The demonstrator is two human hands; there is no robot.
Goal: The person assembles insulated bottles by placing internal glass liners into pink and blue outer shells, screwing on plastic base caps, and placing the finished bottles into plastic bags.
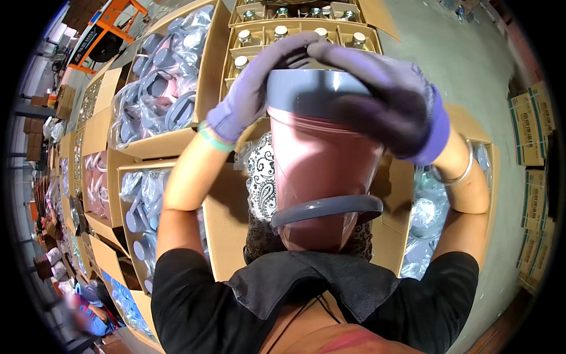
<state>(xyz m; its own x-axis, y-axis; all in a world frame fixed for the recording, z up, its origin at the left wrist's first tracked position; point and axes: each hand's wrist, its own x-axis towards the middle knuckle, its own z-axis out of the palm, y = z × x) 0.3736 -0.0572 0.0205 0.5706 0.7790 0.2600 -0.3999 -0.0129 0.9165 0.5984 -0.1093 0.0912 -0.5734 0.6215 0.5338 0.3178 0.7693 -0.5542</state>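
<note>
1. Left hand [250, 88], purple glove, wraps the left side of the grey lid [312, 91] on a pink bottle [321, 159]. Fingers curled over the lid's top edge, gripping.
2. Right hand [389, 103], purple glove, lies over the lid's top and right side, clamped on it. Its fingertips meet the left hand's at the far edge.
3. The bottle is held upright at centre, close under the camera, in front of the person's chest. A grey handle loop [327, 209] rings its lower part. Its base is hidden behind the black collar [306, 277].
4. The lid's top face is hidden under both gloves, so I cannot tell whether it is fully seated.
5. Green band on the left wrist, metal bangle [460, 174] on the right.
6. Far centre: carton of glass bottles [283, 35] with pale caps, partly blocked by the hands.
7. Far left: open carton of bagged grey lids [159, 88]. Bag glare makes the count unreadable.
8. Near left: more cartons with bagged grey parts [138, 206], cut off by the left arm.
9. Right: carton of clear-bagged items [427, 218], mostly behind the right forearm, kind unclear.
10. Right rim: stacked printed cartons [530, 130], bent by the lens.
</note>
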